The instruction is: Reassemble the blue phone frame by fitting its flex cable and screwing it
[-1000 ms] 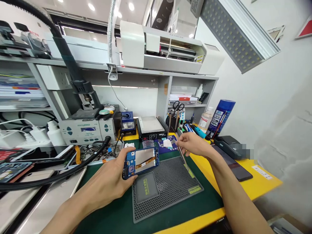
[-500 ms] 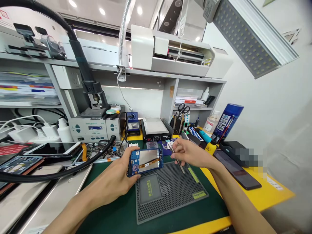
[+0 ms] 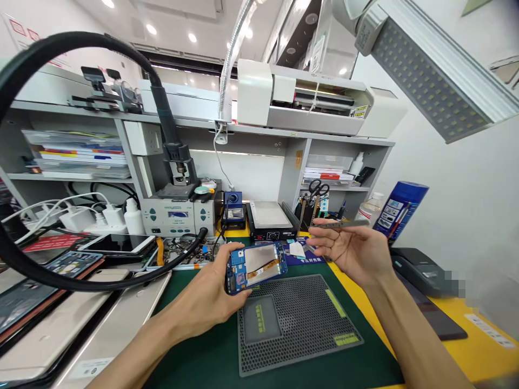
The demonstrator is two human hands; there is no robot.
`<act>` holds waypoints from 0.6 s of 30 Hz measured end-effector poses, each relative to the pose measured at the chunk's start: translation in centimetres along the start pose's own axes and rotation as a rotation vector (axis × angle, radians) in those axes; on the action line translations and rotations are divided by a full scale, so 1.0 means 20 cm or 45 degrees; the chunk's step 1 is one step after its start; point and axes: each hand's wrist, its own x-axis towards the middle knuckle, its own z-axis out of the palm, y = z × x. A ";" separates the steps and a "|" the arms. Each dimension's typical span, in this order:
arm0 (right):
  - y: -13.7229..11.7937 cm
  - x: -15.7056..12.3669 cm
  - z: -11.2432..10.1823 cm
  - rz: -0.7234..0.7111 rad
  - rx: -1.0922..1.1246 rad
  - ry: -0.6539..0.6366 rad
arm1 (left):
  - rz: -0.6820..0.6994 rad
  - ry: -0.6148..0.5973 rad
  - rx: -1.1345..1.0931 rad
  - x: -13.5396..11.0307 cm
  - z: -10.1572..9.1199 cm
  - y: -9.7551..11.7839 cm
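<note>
One phone (image 3: 257, 267) in left hand (image 3: 211, 292)

Tweezers (image 3: 344, 223): dull metal. Phone frame (image 3: 257, 267): smooth, metallic centre. Grey mat (image 3: 302, 324): matt, rubbery, perforated. Spray can (image 3: 402, 209): glossy.

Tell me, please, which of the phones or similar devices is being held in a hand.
The blue-framed phone with its inside exposed, in the left hand. The dark phone at the right and the devices stacked at the left lie unheld.
</note>
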 end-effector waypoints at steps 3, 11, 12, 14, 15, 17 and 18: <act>-0.01 -0.02 0.03 -0.021 0.069 -0.028 | 0.059 0.073 -0.032 0.00 0.00 0.01; 0.05 -0.07 0.13 -0.043 -0.050 -0.019 | 0.165 0.309 -0.131 -0.01 0.00 -0.02; 0.05 -0.08 0.14 -0.050 -0.069 -0.027 | 0.173 0.317 -0.157 -0.01 0.00 -0.02; 0.07 -0.11 0.17 -0.057 -0.104 -0.054 | 0.186 0.319 -0.209 -0.02 0.01 -0.01; 0.08 -0.12 0.18 -0.057 -0.120 -0.078 | 0.194 0.317 -0.224 -0.02 0.01 -0.01; 0.09 -0.16 0.23 -0.044 -0.163 -0.134 | 0.214 0.332 -0.233 -0.02 0.02 0.00; 0.09 -0.17 0.26 -0.040 -0.191 -0.169 | 0.223 0.343 -0.235 -0.03 0.02 0.00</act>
